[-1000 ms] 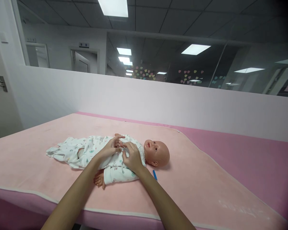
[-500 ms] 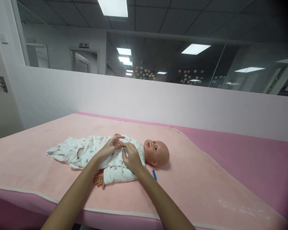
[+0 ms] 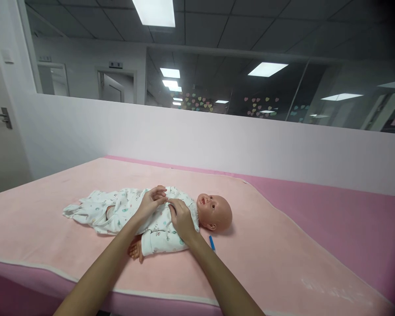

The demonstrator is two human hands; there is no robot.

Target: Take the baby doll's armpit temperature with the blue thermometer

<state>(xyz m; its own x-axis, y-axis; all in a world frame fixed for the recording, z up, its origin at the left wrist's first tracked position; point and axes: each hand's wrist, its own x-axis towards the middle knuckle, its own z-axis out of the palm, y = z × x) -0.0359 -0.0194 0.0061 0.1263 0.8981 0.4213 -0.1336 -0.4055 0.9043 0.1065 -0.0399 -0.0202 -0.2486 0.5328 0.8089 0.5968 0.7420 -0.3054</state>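
A baby doll lies on its back, head to the right, dressed in a white printed shirt and matching trousers. Over the doll's chest, my left hand has its fingers curled, thumb near the fingertips. My right hand meets it from the right, fingers bent down at the shirt front and thumb lower. The fingertips of both hands come close together; whatever is between them is too small to make out. One doll hand shows below the near sleeve.
A blue stick-like object lies beside my right forearm, near the doll's head. Beneath everything is a peach mat on a pink padded surface. A white low wall with glass above runs behind. At left is a door handle.
My left hand's fingers have curled in more, and its outstretched finger has drawn back. My right hand has shifted slightly. The doll and the blue object stay in place.
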